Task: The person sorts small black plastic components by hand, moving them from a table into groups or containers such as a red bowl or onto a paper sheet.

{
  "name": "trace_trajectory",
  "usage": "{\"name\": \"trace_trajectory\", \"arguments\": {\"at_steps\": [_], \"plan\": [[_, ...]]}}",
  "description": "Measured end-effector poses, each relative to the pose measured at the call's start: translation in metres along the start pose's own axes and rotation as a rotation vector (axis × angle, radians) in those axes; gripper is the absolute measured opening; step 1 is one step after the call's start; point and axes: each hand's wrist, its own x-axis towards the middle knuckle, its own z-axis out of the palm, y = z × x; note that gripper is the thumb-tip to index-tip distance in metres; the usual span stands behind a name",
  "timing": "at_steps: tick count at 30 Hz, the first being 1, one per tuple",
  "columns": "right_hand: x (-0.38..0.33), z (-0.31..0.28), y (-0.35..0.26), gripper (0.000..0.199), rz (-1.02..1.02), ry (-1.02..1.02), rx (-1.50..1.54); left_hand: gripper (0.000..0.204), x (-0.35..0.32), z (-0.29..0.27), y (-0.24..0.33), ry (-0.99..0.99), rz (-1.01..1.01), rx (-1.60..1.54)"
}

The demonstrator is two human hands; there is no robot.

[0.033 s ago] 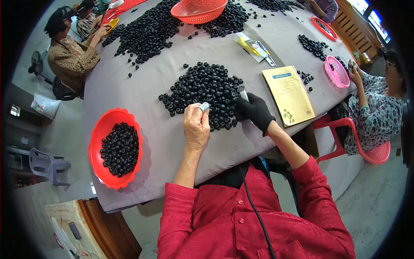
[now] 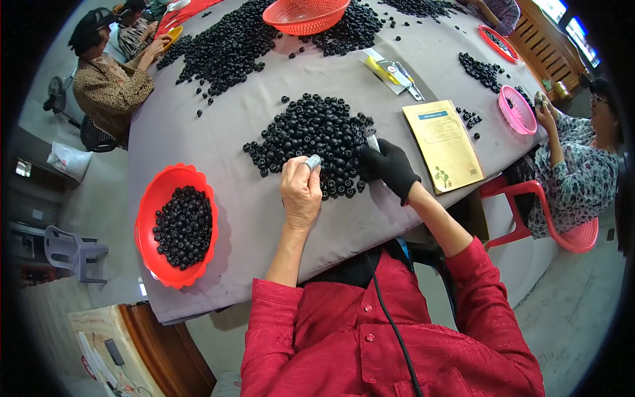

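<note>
A heap of round black beads (image 2: pixel 317 132), each with a hole, lies before me on the grey cloth. At its near edge is my bare left hand (image 2: pixel 301 192), fingers curled and pinched together, a silvery wrap around one finger. Whatever sits in that pinch is too small to make out. My right hand (image 2: pixel 391 173), in a black glove, reaches into the heap's right side. A pale band shows by its fingers, but the fingertips blend into the dark beads. To the left, a red scalloped tray (image 2: pixel 147 225) holds more of the beads.
A yellow booklet (image 2: pixel 444 149) lies right of the heap, with a packaged yellow-handled tool (image 2: pixel 397 74) beyond it. A large bead pile (image 2: pixel 228 49) and a red basket (image 2: pixel 305 18) are farther back. Co-workers sit left and right; a pink basket (image 2: pixel 519 112) stands near the right one.
My gloved right hand has shifted very slightly to the left. Otherwise the scene looks the same.
</note>
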Motion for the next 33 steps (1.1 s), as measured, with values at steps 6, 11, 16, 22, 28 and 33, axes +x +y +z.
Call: {"name": "trace_trajectory", "arguments": {"at_steps": [6, 11, 16, 22, 28, 33], "plan": [[-0.005, 0.009, -0.013, 0.027, -0.098, 0.06, -0.112, 0.007, -0.001, -0.001, -0.003, 0.018, 0.007, 0.029], [-0.04, 0.017, -0.029, 0.026, -0.258, 0.16, -0.183, 0.008, 0.001, -0.002, -0.005, 0.061, 0.001, 0.038], [-0.059, 0.022, -0.026, 0.022, -0.139, 0.077, 0.002, 0.009, -0.002, -0.01, -0.001, 0.08, -0.034, -0.057], [-0.066, 0.029, -0.009, 0.022, -0.135, 0.064, 0.056, 0.008, -0.033, -0.03, 0.018, -0.018, -0.128, -0.042], [-0.069, 0.034, 0.003, 0.023, -0.125, 0.054, -0.017, 0.018, -0.04, -0.025, 0.031, -0.205, -0.027, 0.274], [-0.072, 0.035, 0.007, 0.022, -0.146, 0.04, -0.027, 0.024, -0.037, -0.021, 0.034, -0.25, -0.025, 0.342]]}}
